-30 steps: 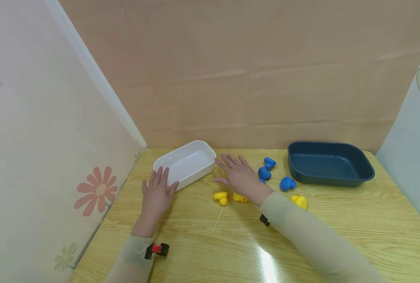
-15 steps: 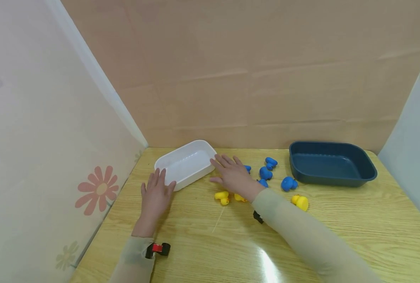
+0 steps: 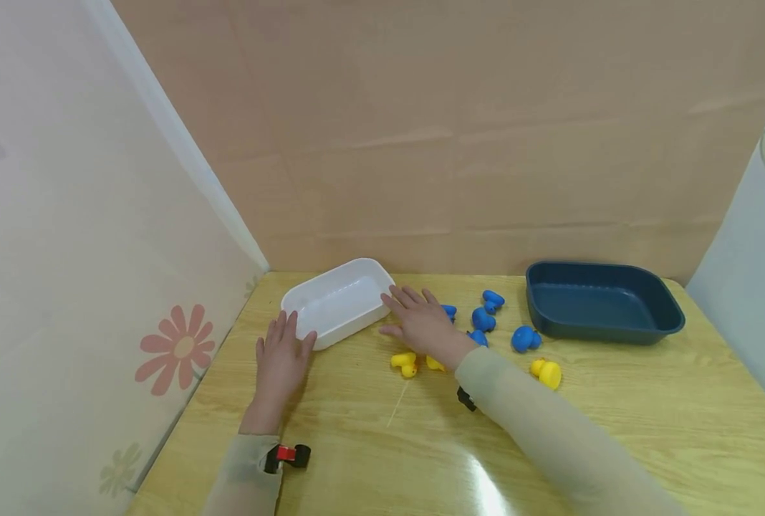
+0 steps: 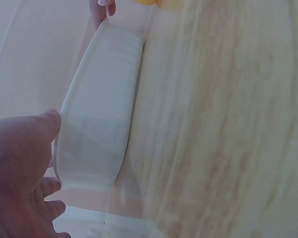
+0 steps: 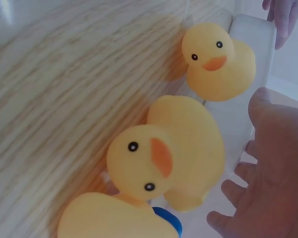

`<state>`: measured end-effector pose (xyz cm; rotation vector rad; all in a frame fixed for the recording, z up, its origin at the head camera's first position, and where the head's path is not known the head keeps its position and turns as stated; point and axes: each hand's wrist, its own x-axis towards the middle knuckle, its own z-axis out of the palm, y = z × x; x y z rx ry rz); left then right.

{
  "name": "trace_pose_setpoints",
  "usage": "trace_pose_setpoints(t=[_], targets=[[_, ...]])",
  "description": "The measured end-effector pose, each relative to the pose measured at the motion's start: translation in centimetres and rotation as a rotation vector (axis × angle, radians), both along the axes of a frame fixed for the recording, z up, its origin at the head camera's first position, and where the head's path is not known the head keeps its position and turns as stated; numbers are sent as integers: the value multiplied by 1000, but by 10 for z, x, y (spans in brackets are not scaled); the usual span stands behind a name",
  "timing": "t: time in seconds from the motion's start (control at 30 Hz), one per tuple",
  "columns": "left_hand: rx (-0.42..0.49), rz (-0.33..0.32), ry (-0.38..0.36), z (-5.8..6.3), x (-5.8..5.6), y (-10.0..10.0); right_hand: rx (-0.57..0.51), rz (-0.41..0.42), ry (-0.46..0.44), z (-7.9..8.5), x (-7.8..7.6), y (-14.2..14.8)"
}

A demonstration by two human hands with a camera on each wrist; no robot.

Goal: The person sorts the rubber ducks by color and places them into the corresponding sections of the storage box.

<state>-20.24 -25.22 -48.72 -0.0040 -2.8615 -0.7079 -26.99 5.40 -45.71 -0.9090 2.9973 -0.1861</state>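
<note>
A white rectangular tray (image 3: 354, 325) stands at an angle on the left part of the table. My left hand (image 3: 282, 362) rests at its near-left corner; in the left wrist view the thumb touches the tray's rim. Over at the tray's right end is my right hand (image 3: 421, 322), its fingers extended and spread at the rim. Two yellow rubber ducks, one tipped-over duck (image 3: 404, 364) and another duck (image 3: 434, 363), lie just below the right hand. Large in the right wrist view, a yellow duck (image 5: 193, 139) lies on its side beside that hand.
Several blue rubber ducks (image 3: 483, 319) lie scattered right of my right hand. A third yellow duck (image 3: 546, 373) lies nearer the right forearm. A dark blue tray (image 3: 604, 331) stands at the back right. Patterned walls and a brown backdrop (image 3: 453, 143) enclose the wooden table (image 3: 369, 459).
My right hand has shifted left to the tray's right end, uncovering a blue duck behind it. The left hand has slid very slightly back. The white tray looks unmoved.
</note>
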Motion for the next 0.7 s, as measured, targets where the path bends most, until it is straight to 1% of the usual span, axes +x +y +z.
trace_pose_setpoints(t=[0.13,0.43,0.7], targets=[[20,10,-12,0,-2,-1,-1,3,-1,0,2,1],[39,26,-13,-5,-12,-5,-12,18,-5,-3,6,3],[84,42,-20,-10,-20,-5,-24,28,28,-4,13,7]])
